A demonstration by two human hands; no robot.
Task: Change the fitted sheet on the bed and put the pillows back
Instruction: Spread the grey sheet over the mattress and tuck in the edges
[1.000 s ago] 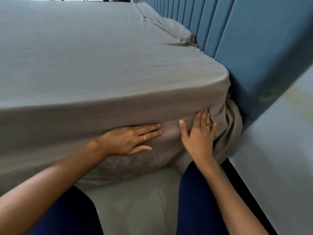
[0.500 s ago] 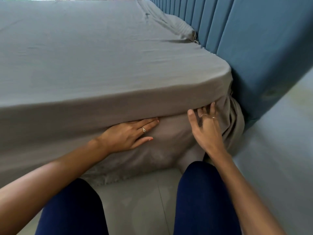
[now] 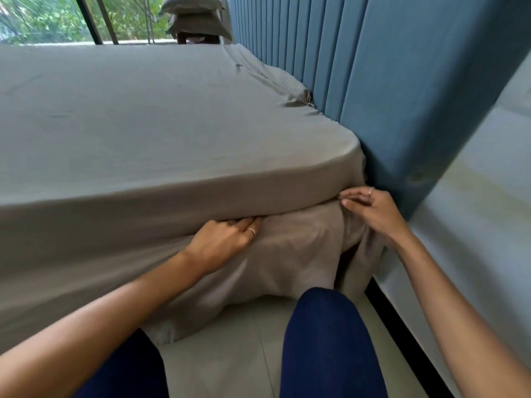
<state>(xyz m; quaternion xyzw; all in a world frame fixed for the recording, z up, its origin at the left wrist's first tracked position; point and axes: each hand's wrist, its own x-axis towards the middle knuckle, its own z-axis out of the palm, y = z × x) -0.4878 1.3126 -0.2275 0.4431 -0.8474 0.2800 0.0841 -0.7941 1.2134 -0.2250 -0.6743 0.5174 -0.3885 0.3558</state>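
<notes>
Since a second ago, my left hand (image 3: 222,242) and right hand (image 3: 370,209) are sliding up to mid-frame, fingers curling, tucking the fitted sheet (image 3: 293,254) under the mattress (image 3: 172,133); I'm judging deeper, even pushes best.

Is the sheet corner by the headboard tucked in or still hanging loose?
Loose: the sheet hangs bunched below the mattress edge.

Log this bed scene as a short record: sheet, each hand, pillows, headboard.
sheet: grey, smooth over the top of the bed, loose and bunched below the near corner
left hand: fingertips pushed into the fold under the mattress edge
right hand: at the corner beside the headboard, fingers on the sheet
pillows: stacked beyond the far side of the bed, by the window
headboard: blue, padded, vertical channels
</notes>
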